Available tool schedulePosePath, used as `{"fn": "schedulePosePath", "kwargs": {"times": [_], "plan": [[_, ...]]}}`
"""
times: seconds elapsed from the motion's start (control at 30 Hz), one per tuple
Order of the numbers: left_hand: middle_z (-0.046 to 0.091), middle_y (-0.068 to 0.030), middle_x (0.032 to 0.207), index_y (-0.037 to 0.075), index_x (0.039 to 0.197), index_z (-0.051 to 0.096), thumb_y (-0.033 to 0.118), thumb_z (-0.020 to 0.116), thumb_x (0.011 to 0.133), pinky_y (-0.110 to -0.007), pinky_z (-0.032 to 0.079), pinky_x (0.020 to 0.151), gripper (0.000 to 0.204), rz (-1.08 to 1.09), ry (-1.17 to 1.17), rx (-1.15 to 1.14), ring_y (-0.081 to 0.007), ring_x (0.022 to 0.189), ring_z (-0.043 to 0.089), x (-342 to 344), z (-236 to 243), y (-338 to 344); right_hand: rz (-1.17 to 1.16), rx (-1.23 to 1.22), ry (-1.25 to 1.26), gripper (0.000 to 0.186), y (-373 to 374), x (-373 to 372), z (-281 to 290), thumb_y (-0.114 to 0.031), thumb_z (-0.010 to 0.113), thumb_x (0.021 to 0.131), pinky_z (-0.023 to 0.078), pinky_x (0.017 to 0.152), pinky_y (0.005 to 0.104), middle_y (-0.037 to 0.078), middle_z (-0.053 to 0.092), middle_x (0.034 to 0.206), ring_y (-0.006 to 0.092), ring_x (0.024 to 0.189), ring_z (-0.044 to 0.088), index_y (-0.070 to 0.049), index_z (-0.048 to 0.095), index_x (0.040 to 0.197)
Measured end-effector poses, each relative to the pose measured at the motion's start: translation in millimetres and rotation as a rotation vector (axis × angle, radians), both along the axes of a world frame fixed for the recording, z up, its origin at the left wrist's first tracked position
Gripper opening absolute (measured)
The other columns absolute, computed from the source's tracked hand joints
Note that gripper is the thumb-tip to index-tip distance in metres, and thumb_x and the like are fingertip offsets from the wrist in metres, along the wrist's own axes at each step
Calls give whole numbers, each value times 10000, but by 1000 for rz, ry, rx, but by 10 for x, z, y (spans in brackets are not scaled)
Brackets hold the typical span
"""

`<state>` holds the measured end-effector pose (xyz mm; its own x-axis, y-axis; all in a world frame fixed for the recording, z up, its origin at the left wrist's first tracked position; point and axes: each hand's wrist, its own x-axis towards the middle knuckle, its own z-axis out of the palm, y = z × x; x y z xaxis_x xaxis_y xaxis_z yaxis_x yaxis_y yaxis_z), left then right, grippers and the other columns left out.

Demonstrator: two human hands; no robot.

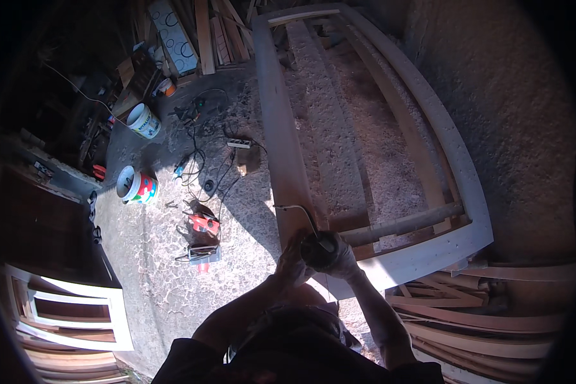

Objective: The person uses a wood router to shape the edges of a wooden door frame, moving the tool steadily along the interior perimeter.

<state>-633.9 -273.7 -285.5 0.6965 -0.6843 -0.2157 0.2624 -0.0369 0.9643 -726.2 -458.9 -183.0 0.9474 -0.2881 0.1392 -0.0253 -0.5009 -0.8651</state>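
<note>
My left hand (290, 266) and my right hand (345, 261) are both closed around a dark, round-topped tool (318, 251). Its exact kind I cannot make out. From it a thin, pale, curved rod or cord (297, 207) reaches forward and left. The tool is over the near left corner of a large wooden frame (278, 121), which has wide rails and a bowed right side. Whether the tool touches the wood is hidden by my hands. A crosspiece (400, 222) spans the frame just right of my right hand.
Two paint buckets (145, 121) (137, 185) stand on the floor at left. Nearer lies a red power tool (203, 224), with black cables and a power strip (239, 143) beyond. Stacked boards (486, 320) fill the near right; a smaller white-edged frame (118, 320) lies near left.
</note>
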Motion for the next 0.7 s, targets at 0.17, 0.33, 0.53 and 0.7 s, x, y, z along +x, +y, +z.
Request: {"fn": "schedulePosePath", "kwargs": {"times": [0.17,0.33,0.53,0.7], "plan": [[485,-262,1553,55,1523,498,198,894,742,-486,466,1172,887,-89,-340,111,-465,1434,479,256,-105,124,27,67,-42,953,61,258,118,-364,1004,629,573,1011,419,131,657,1300,315,1181,684,-85,521,1402],[476,-224,1561,116,1526,502,202,890,728,-496,466,1170,891,-329,-1108,467,-449,1445,457,371,718,-235,-30,135,11,985,-124,299,64,-328,1013,615,557,1051,407,132,652,1344,301,1218,669,-85,518,1431],[482,-180,1542,160,1563,446,218,890,752,-476,487,1157,926,-242,-935,447,-410,1430,470,663,583,-303,5,142,-27,910,-174,604,17,-374,958,686,576,1007,437,146,653,1293,339,1183,692,-91,500,1420],[464,-156,1543,145,1591,376,244,889,791,-427,487,1162,956,-290,-997,468,-355,1423,481,948,770,-460,-18,134,-86,912,-251,874,27,-345,958,692,568,1030,431,154,655,1322,321,1208,689,-92,494,1435]]}}
